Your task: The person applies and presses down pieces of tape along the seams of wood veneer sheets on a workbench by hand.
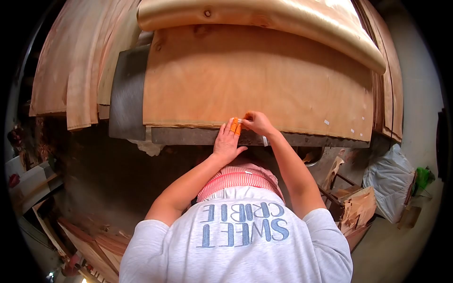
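A wide sheet of thin wood veneer (255, 80) lies on a stack over a grey board (188, 136). My left hand (229, 144) rests at the sheet's front edge, fingers stretched forward, with orange wraps on two fingers. Just right of it, my right hand (257, 123) has its fingers pinched together at the same edge, beside the left fingertips. A small white piece (240, 120) shows at the right fingertips. Below the right hand, a white strip (265, 141) hangs near the wrist.
Rolled veneer (264, 16) spans the far side. More veneer sheets (80, 61) stand at left, others (389, 80) at right. Small white pieces (326, 122) dot the sheet's right part. A white plastic bag (389, 181) and wood scraps (358, 210) sit on the floor at right.
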`<state>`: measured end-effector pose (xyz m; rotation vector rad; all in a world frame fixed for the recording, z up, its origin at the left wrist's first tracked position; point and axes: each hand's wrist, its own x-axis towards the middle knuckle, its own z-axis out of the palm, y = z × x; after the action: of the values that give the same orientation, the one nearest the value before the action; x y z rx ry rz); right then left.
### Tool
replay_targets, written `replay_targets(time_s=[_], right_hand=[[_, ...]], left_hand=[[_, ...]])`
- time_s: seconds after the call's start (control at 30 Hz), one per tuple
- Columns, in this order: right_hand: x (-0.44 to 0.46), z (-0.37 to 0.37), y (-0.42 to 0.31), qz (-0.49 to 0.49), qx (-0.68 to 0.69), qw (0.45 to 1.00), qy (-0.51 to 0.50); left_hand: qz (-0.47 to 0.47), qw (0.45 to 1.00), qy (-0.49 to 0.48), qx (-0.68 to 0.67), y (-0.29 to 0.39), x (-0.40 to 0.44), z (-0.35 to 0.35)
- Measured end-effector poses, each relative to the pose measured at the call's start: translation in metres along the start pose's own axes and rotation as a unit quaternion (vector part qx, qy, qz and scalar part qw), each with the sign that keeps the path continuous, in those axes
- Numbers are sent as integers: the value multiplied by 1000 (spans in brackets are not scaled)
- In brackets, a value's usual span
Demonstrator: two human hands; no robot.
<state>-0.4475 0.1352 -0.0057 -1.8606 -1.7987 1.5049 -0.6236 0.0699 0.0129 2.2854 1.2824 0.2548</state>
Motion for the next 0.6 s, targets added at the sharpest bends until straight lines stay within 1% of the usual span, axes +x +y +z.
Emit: replay_targets(time_s=[0.07, 0.17, 0.27, 0.37, 0.47, 0.57, 0.6], right_hand=[[0, -5, -3, 2, 20, 1000, -16], [-2, -5, 1, -14, 34, 999, -13], [-3, -2, 8, -10, 94, 995, -20], [-4, -2, 5, -28, 77, 997, -6], [-2, -3, 1, -39, 8, 999, 2], [-3, -4, -9, -32, -68, 997, 32], [-1, -4, -8, -28, -73, 996, 35]], left_hand=[[-6, 1000, 7, -7, 1, -1, 3], [-34, 998, 48, 20, 11, -5, 4], [-53, 996, 55, 40, 13, -2, 10], [-53, 994, 63, 68, 15, 2, 11], [-53, 994, 56, 83, 16, 3, 12], [-56, 994, 47, 82, 18, 4, 12], [-58, 994, 46, 83, 19, 5, 12]])
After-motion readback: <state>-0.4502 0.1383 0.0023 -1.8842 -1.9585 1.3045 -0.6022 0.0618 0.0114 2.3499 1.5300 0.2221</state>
